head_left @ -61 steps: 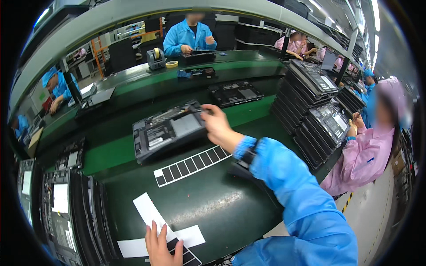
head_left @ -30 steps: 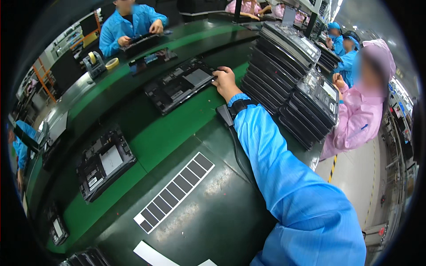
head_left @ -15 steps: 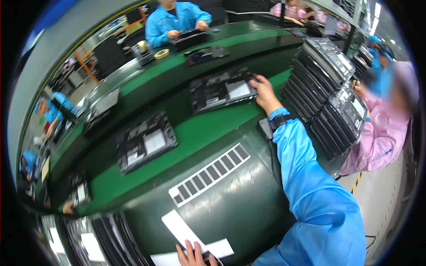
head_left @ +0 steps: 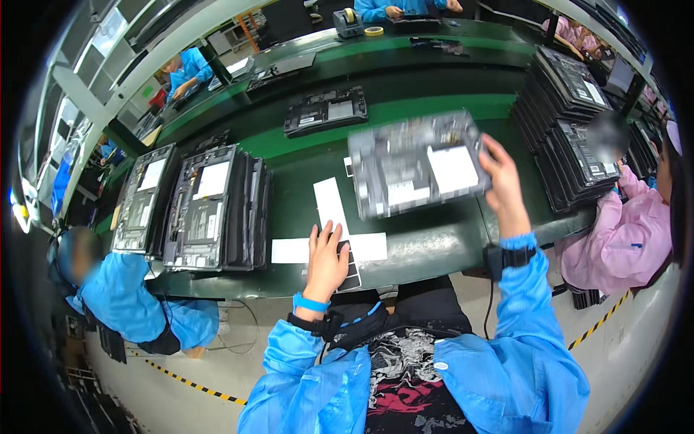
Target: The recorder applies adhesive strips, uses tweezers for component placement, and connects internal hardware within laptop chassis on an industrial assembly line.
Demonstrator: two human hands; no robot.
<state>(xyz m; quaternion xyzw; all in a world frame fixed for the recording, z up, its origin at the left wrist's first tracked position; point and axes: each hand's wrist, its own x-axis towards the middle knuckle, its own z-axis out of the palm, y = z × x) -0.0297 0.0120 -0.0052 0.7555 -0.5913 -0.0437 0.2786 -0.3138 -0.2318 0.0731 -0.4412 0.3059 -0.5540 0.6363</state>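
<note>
My right hand (head_left: 502, 177) grips the right edge of an opened laptop base (head_left: 390, 170), thumb and fingers closed on it. The base is raised over the near bench, its black inner parts and a white patch facing up, slightly blurred. Fingers spread, my left hand (head_left: 327, 264) lies over crossed white strips: one long white strip (head_left: 330, 201) points away from me, and a crosswise white strip (head_left: 289, 251) passes under the hand. Beside its fingers shows a strip with black squares (head_left: 350, 273). Another such strip (head_left: 348, 167) is mostly hidden behind the laptop base.
Another laptop base (head_left: 325, 112) lies on the green belt (head_left: 394, 108). Stacks of laptop bases stand at left (head_left: 202, 210) and right (head_left: 560, 123). A person in pink (head_left: 607, 239) sits at right, one in blue (head_left: 144, 293) at left. Tape rolls (head_left: 374, 31) are across.
My right hand has lifted the laptop base off the belt and brought it toward me over the bench. The left hand stays on the white strips. The view has shifted, showing more of my body.
</note>
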